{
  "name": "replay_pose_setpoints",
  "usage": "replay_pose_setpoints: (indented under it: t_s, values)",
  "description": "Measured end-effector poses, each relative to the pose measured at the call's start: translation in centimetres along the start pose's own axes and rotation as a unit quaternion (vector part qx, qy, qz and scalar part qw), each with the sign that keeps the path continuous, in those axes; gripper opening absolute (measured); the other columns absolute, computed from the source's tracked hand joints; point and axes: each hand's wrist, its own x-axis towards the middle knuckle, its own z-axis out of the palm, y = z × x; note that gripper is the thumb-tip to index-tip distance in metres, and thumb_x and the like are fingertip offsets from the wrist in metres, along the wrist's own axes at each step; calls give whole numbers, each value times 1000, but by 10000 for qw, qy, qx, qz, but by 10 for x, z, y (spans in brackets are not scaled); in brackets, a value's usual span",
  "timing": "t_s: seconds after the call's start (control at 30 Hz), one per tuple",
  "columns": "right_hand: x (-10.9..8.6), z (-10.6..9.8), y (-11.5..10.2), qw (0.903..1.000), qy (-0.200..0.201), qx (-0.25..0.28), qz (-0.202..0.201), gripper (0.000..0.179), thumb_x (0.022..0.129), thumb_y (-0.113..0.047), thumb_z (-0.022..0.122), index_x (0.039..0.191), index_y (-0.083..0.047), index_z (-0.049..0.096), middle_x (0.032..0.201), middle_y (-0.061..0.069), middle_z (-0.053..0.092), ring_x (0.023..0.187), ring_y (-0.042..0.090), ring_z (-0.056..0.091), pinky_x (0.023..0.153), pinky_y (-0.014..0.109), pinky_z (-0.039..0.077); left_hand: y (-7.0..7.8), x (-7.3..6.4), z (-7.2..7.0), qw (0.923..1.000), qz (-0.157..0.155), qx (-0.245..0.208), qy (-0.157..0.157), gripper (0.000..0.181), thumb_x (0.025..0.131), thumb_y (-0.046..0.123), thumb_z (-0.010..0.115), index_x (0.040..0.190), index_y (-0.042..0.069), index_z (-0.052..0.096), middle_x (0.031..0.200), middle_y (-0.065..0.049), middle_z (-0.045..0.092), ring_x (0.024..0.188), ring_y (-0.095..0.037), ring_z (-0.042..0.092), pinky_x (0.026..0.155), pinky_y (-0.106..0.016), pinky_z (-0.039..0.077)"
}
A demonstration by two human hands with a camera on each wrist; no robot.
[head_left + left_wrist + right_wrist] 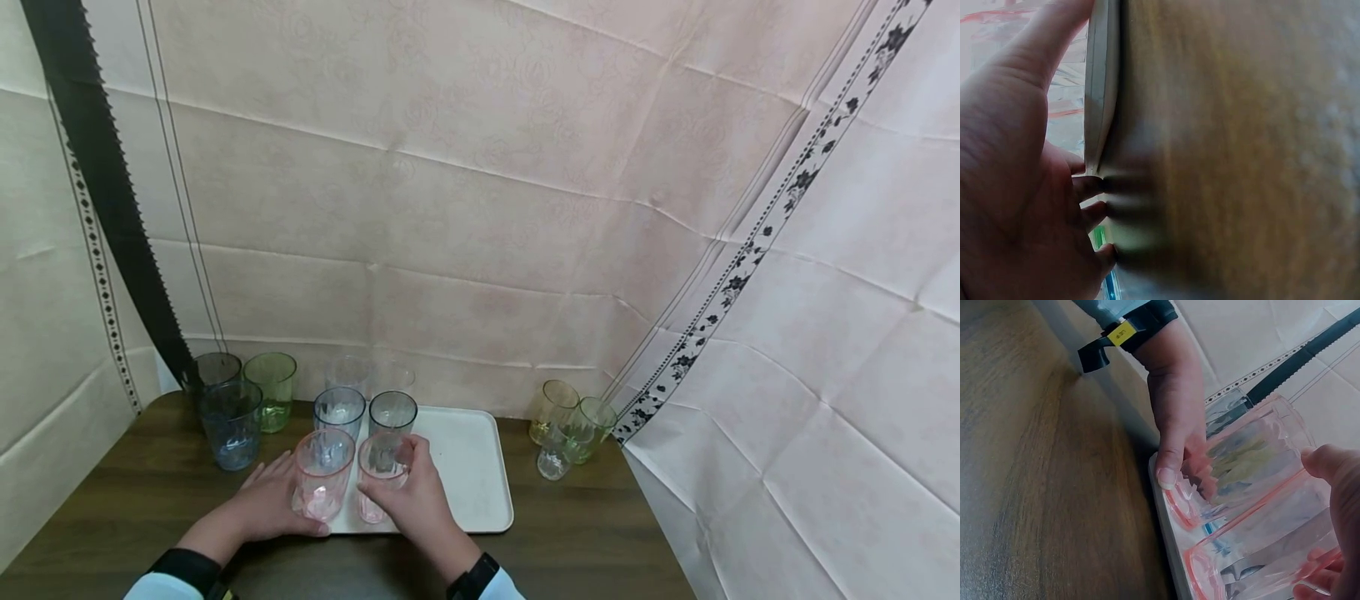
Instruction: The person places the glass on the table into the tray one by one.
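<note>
Right hand (422,496) grasping right pink glass (382,461) near rim, lower centre of frame, by bottom edge of tray (468,475). Left hand (272,502) unclenched, fingers extended, thumb at tray's lower-left corner beside left pink glass (322,479).

Risk: pink glasses close together; sideways slip could topple neighbour. Dark-rimmed glass (393,407) just behind, could clink if right hand tilts. Nudged tray could rock all.

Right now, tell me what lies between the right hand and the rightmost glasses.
The head view shows bare white tray, then bare wooden tabletop.
</note>
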Motion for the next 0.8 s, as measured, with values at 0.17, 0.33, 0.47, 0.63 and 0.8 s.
replay_pose_setpoints:
  t_s: [0.17, 0.33, 0.47, 0.63, 0.8]
  values:
    - [0, -1, 0, 9999, -7, -104, 2, 93, 76, -59, 86, 148, -22, 42, 145, 5, 58, 130, 15, 53, 105, 44, 50, 2, 0, -2, 10000, 47, 63, 27, 134, 66, 80, 78, 158, -8, 34, 160, -35, 32, 145, -57, 22, 111, -80, 16]
    - [0, -1, 2, 9998, -5, -174, 38, 97, 74, -59, 88, 150, -20, 41, 144, 5, 58, 130, 15, 53, 104, 45, 51, 2, 0, -2, 9999, 97, 96, 55, 133, 67, 80, 78, 158, -7, 35, 159, -34, 33, 144, -57, 24, 110, -79, 17]
    - [-4, -6, 6, 9996, 59, -267, 25, 104, 71, -64, 87, 153, -18, 40, 140, 2, 59, 127, 15, 53, 104, 46, 49, 2, -1, -2, 10000, 71, 22, 0, 134, 66, 80, 78, 158, -7, 35, 160, -35, 32, 144, -58, 22, 110, -79, 16]
    - [-10, -23, 19, 9992, 189, -336, -81, 106, 73, -64, 86, 153, -13, 39, 137, 1, 58, 130, 19, 53, 106, 48, 47, 4, -2, -3, 9999, -44, -126, -108, 136, 66, 79, 79, 158, -9, 32, 161, -36, 28, 145, -58, 18, 111, -79, 13]
    - [-14, -48, 38, 9984, 432, -359, 51, 101, 74, -64, 85, 150, -12, 42, 139, 10, 58, 129, 23, 55, 106, 50, 49, 5, -2, -4, 9998, -63, -123, -110, 137, 65, 79, 79, 159, -9, 32, 161, -36, 27, 145, -58, 18, 111, -79, 12]
